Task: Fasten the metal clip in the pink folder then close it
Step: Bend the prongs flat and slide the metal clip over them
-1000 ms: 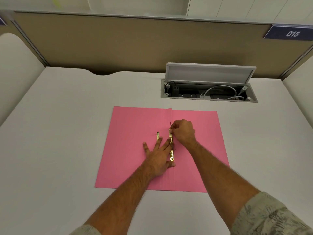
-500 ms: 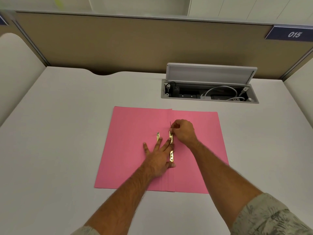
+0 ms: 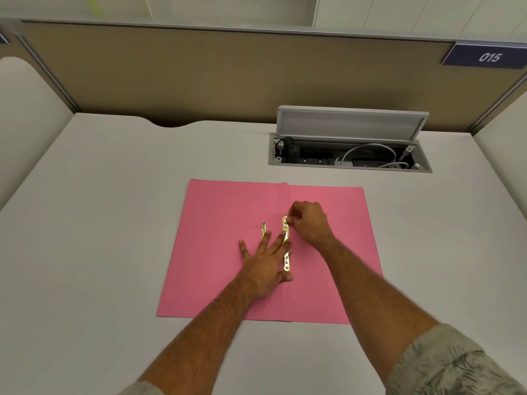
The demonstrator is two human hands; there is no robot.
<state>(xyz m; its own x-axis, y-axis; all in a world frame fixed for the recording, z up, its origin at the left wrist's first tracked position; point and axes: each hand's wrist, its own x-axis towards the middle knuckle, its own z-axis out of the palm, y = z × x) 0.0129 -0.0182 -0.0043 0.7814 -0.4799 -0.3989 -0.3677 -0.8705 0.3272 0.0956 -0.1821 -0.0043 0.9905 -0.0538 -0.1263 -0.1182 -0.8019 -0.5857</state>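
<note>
Brass-coloured metal is what the right hand's fingers (image 3: 291,220) are working on: they are bunched together, pinching at the far end of the metal clip (image 3: 286,243), which lies along the centre fold of the open pink folder (image 3: 216,252). The right hand (image 3: 310,223) is curled over that end. The left hand (image 3: 265,266) lies flat with its fingers spread, two of them resting on or just beside the middle of the bar to pin it, the thumb near the bar's near end. A second, shorter brass piece (image 3: 263,229) stands just left of the bar, by a left fingertip; whether it is a prong or a loose part is too small to tell.

To do this step well, I would keep the left palm pressing so the bar cannot slide, and work the far end down flat before treating the near end the same way; a thin dark prong seems to stick up near the lower end.

The folder sits in the middle of the pale tabletop (image 3: 99,223), well inside its edges, with bare surface on both sides, room enough to swing a cover over. The open cable tray (image 3: 349,153) lies beyond the far edge, apart from the folder.
</note>
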